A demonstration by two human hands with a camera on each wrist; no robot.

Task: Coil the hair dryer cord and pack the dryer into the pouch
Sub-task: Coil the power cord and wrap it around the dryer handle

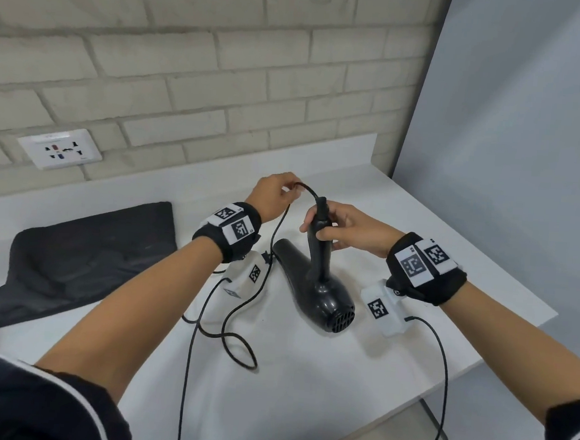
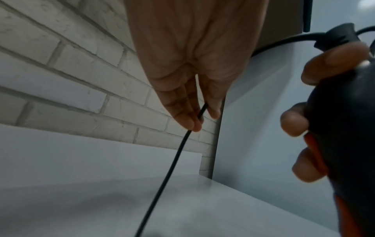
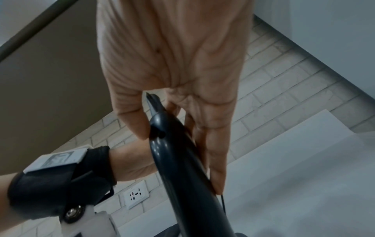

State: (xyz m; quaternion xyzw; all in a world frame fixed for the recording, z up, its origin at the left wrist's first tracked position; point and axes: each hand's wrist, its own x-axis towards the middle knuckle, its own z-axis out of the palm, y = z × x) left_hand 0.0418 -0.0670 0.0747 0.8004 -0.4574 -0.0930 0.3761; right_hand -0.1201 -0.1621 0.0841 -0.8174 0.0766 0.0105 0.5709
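Cord (image 1: 237, 319) loops loose on the surface (image 1: 305, 375) near its front edge; left hand (image 1: 276, 193) pinches cord, right hand (image 1: 346, 229) grips dryer (image 1: 315, 280) handle; pouch (image 1: 83, 260) lies left.

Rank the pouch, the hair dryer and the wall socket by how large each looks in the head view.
1. Pouch, lying flat on the counter, covers the most area.
2. Hair dryer, body resting on the counter with the handle up in the right hand.
3. Wall socket, smallest, though it sits farther from the camera.
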